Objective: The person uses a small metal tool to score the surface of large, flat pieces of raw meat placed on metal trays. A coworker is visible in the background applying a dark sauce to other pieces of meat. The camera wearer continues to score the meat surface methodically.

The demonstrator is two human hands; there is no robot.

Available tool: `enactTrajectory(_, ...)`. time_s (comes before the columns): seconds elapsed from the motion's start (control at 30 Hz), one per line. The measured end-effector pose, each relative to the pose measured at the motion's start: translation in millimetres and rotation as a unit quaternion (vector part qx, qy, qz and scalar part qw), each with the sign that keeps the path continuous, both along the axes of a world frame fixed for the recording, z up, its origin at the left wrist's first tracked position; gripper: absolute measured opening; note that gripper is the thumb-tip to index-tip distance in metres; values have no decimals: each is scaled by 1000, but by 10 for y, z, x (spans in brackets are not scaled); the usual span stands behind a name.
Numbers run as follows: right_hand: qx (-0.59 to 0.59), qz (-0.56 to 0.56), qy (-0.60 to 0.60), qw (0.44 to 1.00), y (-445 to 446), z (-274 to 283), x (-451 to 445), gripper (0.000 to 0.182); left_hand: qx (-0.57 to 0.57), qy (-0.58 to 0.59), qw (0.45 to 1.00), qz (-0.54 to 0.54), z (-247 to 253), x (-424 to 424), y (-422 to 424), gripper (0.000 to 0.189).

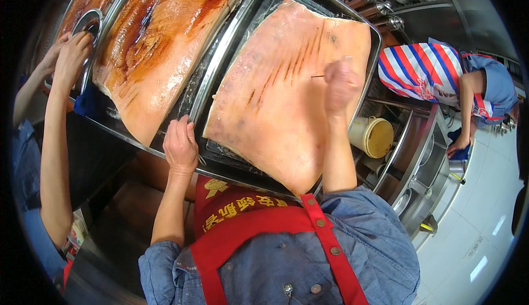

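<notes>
A large slab of pale pork skin (268, 102) lies skin side up on a black, metal-rimmed tray (235, 28). Rows of short brown streaks run across its upper middle. My right hand (342, 86), blurred, is closed over the right part of the slab. A thin dark rod (317, 76) sticks out leftward from its fist; the rest is hidden in the fingers. At the tray's near left corner, my left hand (180, 144) has its fingers curled on the metal rim. A small metal wire loop (201, 159) shows beside that wrist; whether I hold it is unclear.
Left of my slab lies a second, browned and glossy pork slab (165, 36). A co-worker's hands (74, 51) are at a metal-rimmed container (93, 18). To the right are a yellowish bucket (378, 137), a steel sink unit (427, 160) and another person in a striped apron (421, 69).
</notes>
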State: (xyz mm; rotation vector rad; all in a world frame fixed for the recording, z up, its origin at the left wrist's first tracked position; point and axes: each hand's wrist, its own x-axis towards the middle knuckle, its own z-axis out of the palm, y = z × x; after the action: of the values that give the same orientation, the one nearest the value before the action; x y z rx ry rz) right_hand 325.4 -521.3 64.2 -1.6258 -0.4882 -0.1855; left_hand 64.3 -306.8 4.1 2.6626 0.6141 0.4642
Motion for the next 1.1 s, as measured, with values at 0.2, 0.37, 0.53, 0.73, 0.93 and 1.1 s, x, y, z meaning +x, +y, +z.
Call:
enactTrajectory(0.2, 92, 36, 28, 995, -44, 348, -35, 48, 1, -9, 1000, -1, 2, -6, -5, 17)
enactTrajectory(0.37, 17, -6, -12, 1000, -84, -10, -113, 47, 3, 2, 1000, 3, 8, 3, -3, 16)
enactTrajectory(0.53, 24, -16, 36, 999, -61, 51, -106, 48, 3, -6, 1000, -2, 1, 8, 3, 16)
enactTrajectory(0.73, 42, 2, -12, 999, -76, 148, -190, 45, 6, -6, 1000, 0, -4, 2, -3, 16)
enactTrajectory(0.93, 31, 9, 17, 999, -73, 94, -147, 44, 9, -8, 1000, 2, -7, 16, 4, 15)
enactTrajectory(1.1, 100, 10, -12, 995, -83, 366, -286, 46, 11, -9, 1000, -4, -7, -1, 0, 15)
